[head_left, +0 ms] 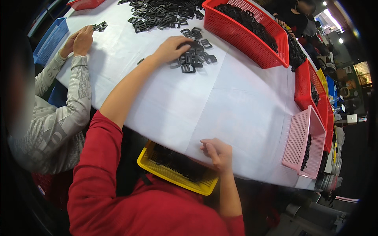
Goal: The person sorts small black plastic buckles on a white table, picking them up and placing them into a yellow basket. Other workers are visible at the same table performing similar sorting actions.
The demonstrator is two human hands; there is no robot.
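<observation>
My left hand (pixel 173 48) reaches across the white table onto a small loose heap of black plastic strap buckles (pixel 193 58). Its fingers are stretched over the buckles, with the thumb apart from them; no grip on any one buckle shows. Close to the table's near edge is my right hand (pixel 217 152), its fingers curled in and nothing visible in them. Just below that edge, in front of my body, a yellow plastic basket (pixel 177 181) holds dark pieces. A much larger pile of black buckles (pixel 161 13) lies at the far side.
A red basket (pixel 252 49) full of black parts stands far right of the heap. More red baskets (pixel 305 86) and a pink basket (pixel 295 141) line the right edge. On the left, another person's hands (pixel 80 41) are by a few buckles, near a blue basket (pixel 51 39).
</observation>
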